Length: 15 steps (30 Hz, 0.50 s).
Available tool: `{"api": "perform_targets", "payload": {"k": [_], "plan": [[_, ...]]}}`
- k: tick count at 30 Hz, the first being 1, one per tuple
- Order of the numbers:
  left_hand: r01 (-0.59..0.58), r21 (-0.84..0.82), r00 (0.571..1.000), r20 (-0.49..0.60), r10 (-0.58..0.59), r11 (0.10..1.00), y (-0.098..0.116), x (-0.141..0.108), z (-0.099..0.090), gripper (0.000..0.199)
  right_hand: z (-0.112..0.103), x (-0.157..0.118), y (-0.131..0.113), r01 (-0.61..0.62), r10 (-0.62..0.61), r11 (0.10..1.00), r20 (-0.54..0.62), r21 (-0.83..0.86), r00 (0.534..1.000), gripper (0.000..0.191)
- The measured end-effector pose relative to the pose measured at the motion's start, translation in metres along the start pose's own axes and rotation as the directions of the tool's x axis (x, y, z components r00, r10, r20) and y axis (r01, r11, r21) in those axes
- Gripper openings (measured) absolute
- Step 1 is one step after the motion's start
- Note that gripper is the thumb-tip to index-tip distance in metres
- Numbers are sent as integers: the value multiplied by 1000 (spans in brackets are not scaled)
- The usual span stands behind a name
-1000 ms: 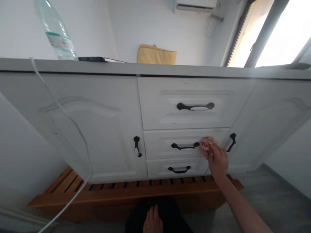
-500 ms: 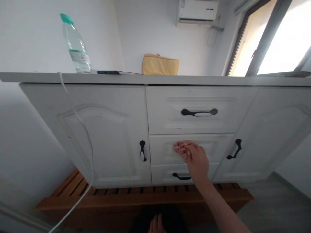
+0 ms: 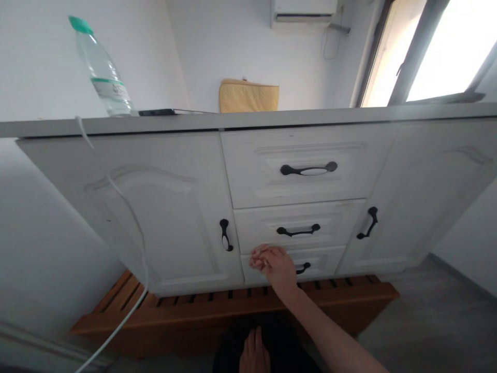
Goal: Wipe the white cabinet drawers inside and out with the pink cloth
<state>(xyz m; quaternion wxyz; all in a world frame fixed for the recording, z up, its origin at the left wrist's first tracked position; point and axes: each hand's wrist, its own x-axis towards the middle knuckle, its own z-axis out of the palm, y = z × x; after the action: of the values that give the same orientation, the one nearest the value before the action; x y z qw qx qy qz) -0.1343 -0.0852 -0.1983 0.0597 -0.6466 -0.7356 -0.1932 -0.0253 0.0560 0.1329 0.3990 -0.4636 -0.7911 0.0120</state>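
Note:
My right hand [image 3: 280,269] holds a crumpled pinkish cloth [image 3: 258,257] pinched in its fingers, in front of the left part of the bottom drawer [image 3: 324,261]. It partly hides that drawer's black handle [image 3: 303,268]. Above it is the middle drawer [image 3: 334,225] with its black handle [image 3: 298,230], and over that the top drawer [image 3: 248,181]. All three drawers are closed. My left hand [image 3: 254,355] rests low at the bottom centre against dark clothing, fingers extended and nothing visible in it.
A green-capped bottle [image 3: 103,72] and a dark flat device [image 3: 157,112] stand and lie on the cabinet top [image 3: 186,123]. A white cable [image 3: 134,217] hangs down the left door. A slatted wooden bench [image 3: 186,324] runs along the cabinet's base.
My right hand has moved down and left with the cloth, from the middle drawer to the bottom one, uncovering the middle handle. The camera view has shifted and tilted slightly.

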Motion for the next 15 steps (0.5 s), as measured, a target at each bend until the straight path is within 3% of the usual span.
{"api": "perform_targets", "payload": {"k": [4, 6, 9, 12, 15], "plan": [[-8, -2, 1000, 13, 8, 1000, 2, 1, -4, 49, -26, 19, -8, 13, -2, 999, -283, 37, 959, 23], [-25, 6, 1000, 12, 25, 1000, 4, 1, -7, 48, -29, 36, -12, 19, -16, 1000, -344, 5, 939, 21], [-43, 37, 999, 3, 43, 998, 6, 1, -6, 48, -6, 44, -13, -24, -15, 989, -264, -146, 964, 15], [-55, 57, 998, -9, 55, 997, 2, 0, 4, 49, 27, 26, -5, -37, -1, 963, -138, -267, 990, 15], [-73, 64, 997, -12, 74, 995, -4, 0, 11, 51, 34, 1, 17, -22, -2, 956, -79, -292, 997, 19]]}}
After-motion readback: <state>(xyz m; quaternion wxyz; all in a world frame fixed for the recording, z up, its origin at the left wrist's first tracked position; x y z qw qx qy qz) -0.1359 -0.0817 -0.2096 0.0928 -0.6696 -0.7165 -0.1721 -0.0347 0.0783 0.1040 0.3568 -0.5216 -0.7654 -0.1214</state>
